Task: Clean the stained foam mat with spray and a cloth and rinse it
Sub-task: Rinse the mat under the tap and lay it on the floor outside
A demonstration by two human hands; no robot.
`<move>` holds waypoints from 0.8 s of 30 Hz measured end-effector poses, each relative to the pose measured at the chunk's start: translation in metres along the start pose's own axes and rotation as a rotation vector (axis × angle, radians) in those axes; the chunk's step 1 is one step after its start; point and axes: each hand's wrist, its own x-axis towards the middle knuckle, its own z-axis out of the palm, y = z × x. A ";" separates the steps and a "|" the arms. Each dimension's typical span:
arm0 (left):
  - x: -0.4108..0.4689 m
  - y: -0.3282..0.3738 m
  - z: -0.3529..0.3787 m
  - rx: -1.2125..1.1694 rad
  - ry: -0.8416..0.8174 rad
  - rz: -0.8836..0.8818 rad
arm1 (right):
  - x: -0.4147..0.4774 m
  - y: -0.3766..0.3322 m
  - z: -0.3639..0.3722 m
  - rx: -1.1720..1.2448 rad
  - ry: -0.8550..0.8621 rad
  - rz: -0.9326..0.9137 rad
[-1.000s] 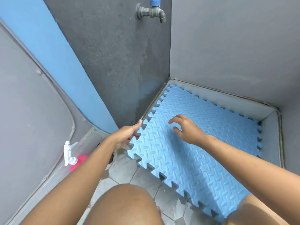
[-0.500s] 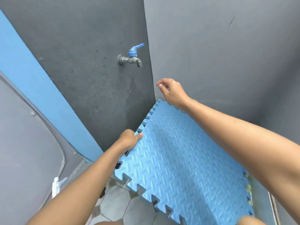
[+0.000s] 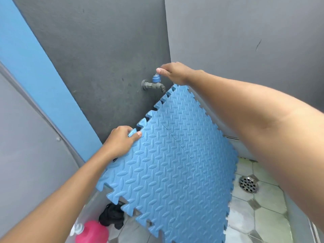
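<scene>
A blue foam mat (image 3: 175, 163) with jigsaw edges stands tilted up off the tiled floor, its top corner just under a grey wall tap (image 3: 153, 85). My left hand (image 3: 121, 142) grips the mat's left edge, thumb on its patterned face. My right hand (image 3: 173, 72) reaches over the mat and holds the tap's blue handle (image 3: 155, 78) with its fingers. No water runs from the spout. A pink spray bottle (image 3: 92, 233) with a white trigger stands at the bottom left, and a black cloth (image 3: 112, 216) lies beside it on the floor.
Dark grey walls meet in a corner right behind the tap. A round metal floor drain (image 3: 248, 184) sits in the wet tiled floor (image 3: 263, 216) to the right of the mat. A blue wall strip (image 3: 35, 76) runs at the left.
The mat has been lifted from flat on the floor to a steep tilt under the tap. My right hand left the mat and rose to the tap handle.
</scene>
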 end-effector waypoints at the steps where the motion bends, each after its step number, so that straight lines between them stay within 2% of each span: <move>1: -0.001 0.000 0.000 0.014 0.010 0.003 | -0.001 0.002 0.003 0.002 0.011 -0.014; 4: -0.001 -0.004 0.003 0.030 0.047 0.001 | 0.001 0.001 0.006 -0.026 0.057 -0.060; 12: -0.001 -0.003 0.006 0.035 0.077 -0.012 | -0.004 0.005 0.012 -0.048 0.229 -0.005; 15: 0.000 -0.004 0.005 0.030 0.067 -0.002 | -0.013 0.004 0.026 0.071 0.326 0.021; 18: 0.006 -0.008 0.005 -0.008 0.020 0.005 | -0.031 0.007 0.061 0.265 0.526 -0.009; 19: 0.010 -0.011 0.005 -0.026 -0.001 0.008 | -0.040 0.008 0.078 0.359 0.602 0.015; 21: 0.013 -0.013 0.004 -0.028 -0.026 0.011 | -0.062 0.011 0.120 0.572 0.675 0.182; 24: 0.009 -0.006 0.004 -0.039 -0.025 0.030 | -0.086 0.025 0.184 0.706 0.492 0.527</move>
